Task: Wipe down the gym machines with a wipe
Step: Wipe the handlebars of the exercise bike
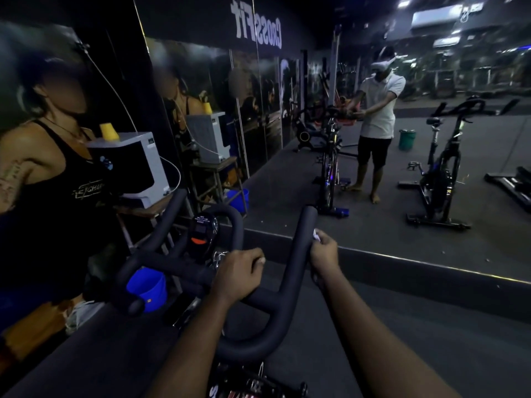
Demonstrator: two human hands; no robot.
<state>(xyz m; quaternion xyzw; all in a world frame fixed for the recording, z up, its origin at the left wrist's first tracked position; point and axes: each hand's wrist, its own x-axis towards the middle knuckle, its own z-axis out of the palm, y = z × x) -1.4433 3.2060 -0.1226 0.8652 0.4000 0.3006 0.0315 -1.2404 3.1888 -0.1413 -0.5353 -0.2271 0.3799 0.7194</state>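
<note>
The right hand (324, 251) is pinching a wipe (316, 234) against the handlebar's (297, 254) right horn, while the left hand (238, 268) is gripping its near crossbar.

White "CrossFit" lettering (255, 23), mirror-reversed, on the dark wall up top in the mirror. Black tank top (71, 193) of the poster figure on my left: gold print, only "CHAR" legible. My bike frame (244, 390) at the bottom edge: white "S" by red, rest cut off.
</note>
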